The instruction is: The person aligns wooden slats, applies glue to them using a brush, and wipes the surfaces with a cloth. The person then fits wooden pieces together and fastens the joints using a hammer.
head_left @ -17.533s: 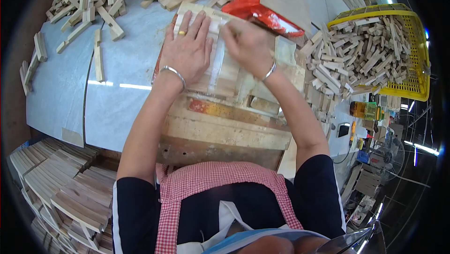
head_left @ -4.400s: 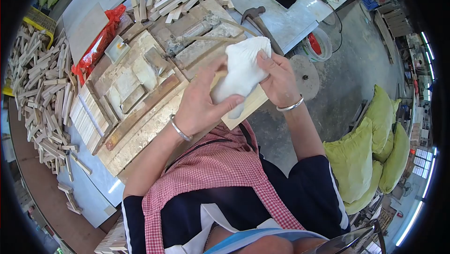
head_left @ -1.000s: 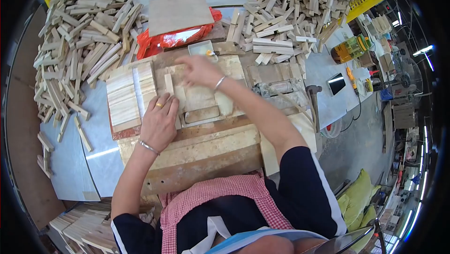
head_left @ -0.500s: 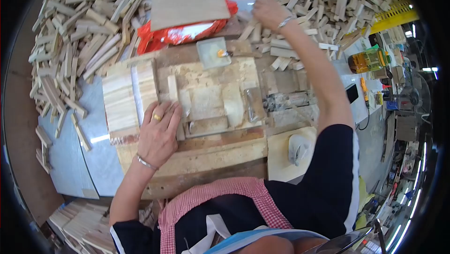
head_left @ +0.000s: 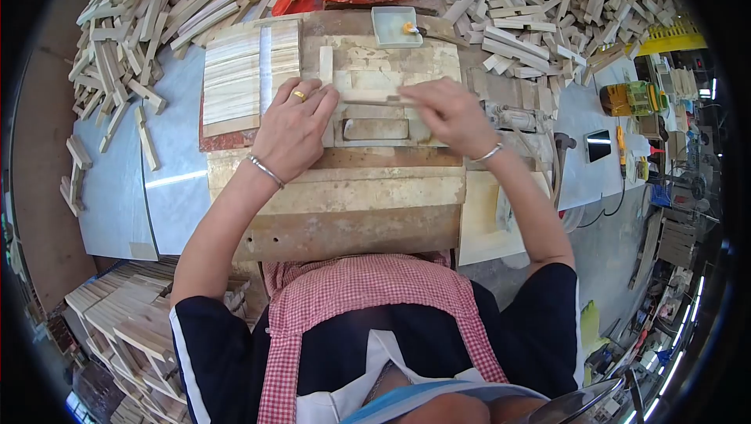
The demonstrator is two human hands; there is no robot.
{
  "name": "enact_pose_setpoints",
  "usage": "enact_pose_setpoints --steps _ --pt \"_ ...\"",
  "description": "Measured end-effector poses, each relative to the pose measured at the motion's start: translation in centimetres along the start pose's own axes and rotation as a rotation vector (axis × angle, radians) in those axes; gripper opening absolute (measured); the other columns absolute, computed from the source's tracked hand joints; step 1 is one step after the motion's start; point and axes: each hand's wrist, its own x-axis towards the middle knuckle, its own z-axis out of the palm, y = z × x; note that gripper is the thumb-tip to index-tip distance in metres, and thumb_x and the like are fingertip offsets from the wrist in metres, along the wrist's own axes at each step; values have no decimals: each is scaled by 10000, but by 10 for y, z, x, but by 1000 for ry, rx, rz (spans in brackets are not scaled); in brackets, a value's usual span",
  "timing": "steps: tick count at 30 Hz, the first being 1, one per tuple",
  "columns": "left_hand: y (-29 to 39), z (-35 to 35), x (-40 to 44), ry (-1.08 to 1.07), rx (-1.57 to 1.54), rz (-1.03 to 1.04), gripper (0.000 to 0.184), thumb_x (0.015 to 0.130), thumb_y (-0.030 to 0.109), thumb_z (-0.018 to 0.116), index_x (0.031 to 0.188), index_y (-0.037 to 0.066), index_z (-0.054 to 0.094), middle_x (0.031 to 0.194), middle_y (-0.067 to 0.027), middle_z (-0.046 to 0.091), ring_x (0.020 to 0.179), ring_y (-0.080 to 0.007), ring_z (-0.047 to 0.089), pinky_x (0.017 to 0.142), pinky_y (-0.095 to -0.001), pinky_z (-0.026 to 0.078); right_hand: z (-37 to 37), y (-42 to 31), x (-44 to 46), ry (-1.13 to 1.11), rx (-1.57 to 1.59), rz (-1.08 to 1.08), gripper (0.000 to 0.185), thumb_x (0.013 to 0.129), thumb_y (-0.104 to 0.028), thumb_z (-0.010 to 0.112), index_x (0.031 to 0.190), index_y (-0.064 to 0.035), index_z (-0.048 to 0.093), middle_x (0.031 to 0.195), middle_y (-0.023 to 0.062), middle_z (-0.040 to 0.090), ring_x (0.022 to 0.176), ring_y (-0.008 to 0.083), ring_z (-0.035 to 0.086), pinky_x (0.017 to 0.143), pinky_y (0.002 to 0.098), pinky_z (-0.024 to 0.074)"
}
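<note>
My right hand point(head_left: 454, 117) pinches a thin wooden strip point(head_left: 366, 101) by its right end, level above the worn wooden work board point(head_left: 356, 181). The strip's left end reaches close to my left hand point(head_left: 293, 123). The fingers of my left hand are curled and pressed together on the board, and whatever lies under them is hidden. Just beyond the left fingertips lies a short pale stick point(head_left: 325, 62). A row of wooden strips laid side by side point(head_left: 228, 84) is left of that hand. Below the held strip sits a small wooden block point(head_left: 375, 129).
A shallow clear dish point(head_left: 395, 29) with an orange-tipped item stands behind the board. Loose wooden pieces pile up at back left point(head_left: 149, 25) and back right point(head_left: 579, 1). On the right are a hammer point(head_left: 562, 146), a phone point(head_left: 598, 145) and an amber bottle point(head_left: 618, 100).
My right hand has come back from the right-hand wood pile to the board, bringing a wooden strip. My left hand stays at the pale stick. The camera view has shifted.
</note>
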Motion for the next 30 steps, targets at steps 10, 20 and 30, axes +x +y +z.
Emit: enact_pose_setpoints --steps 10,20,30 --pt "4 1 -3 39 -19 -8 430 696 -35 508 1126 -30 522 999 -155 625 1068 -287 540 960 -391 404 6 2 4 -206 124 -42 354 778 -2 626 1099 -140 683 1055 16 676 906 217 583 850 323 479" --pt "4 23 -11 94 -77 -21 394 667 61 558 1046 -38 525 1016 -172 589 1026 -305 535 925 -408 419 14 3 8 -193 90 -135 412 743 90 518 1083 -77 678 1044 99 680 908 263 603 844 341 462" --pt "-119 -55 -55 657 -289 -435 248 895 126 560 1138 94 602 1110 -93 632 989 -246 610 887 -338 461 5 -17 13 -145 158 -61 383 728 88 575 1063 -63 680 1005 113 681 875 288 588 795 351 477"
